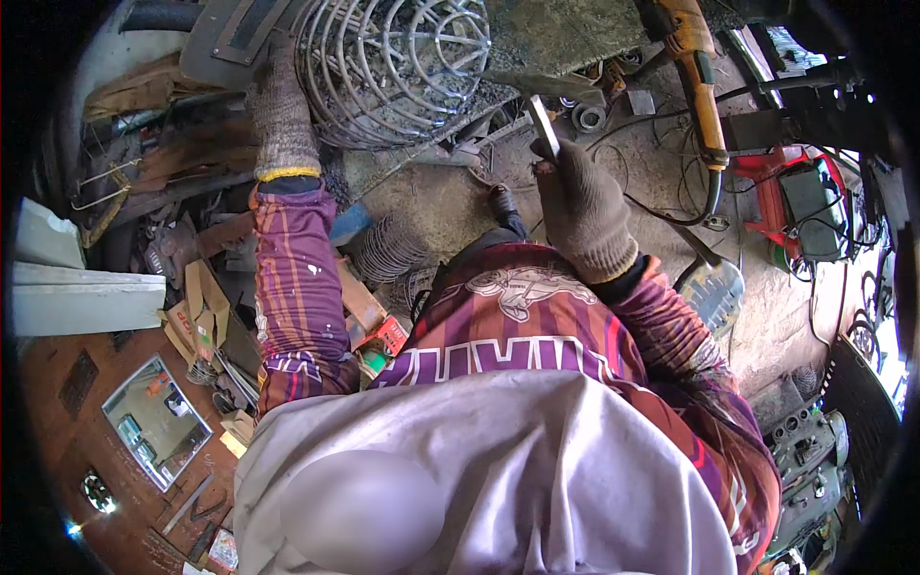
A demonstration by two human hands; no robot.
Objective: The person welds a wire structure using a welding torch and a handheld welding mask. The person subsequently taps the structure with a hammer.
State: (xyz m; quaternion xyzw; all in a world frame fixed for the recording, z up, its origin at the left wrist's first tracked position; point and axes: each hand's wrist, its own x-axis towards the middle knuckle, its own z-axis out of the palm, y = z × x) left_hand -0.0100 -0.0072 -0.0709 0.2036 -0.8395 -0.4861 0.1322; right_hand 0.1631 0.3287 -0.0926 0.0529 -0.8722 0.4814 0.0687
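Observation:
My right hand, in a brown knit glove, is closed around a pale flat metal bar that sticks up past the thumb. My left hand, in a grey knit glove with a yellow cuff, reaches forward to a dark grey panel with a rectangular window, like a hand-held welding shield. Its fingers seem closed at the panel's edge, though partly hidden. Just right of that hand, a domed cage of bent metal rods rests on a dirty metal work surface.
An orange power tool with a cord lies at the right, near a red-and-grey machine and a shovel-like blade. Coiled wire and cardboard boxes are at the left. Cables cross the floor.

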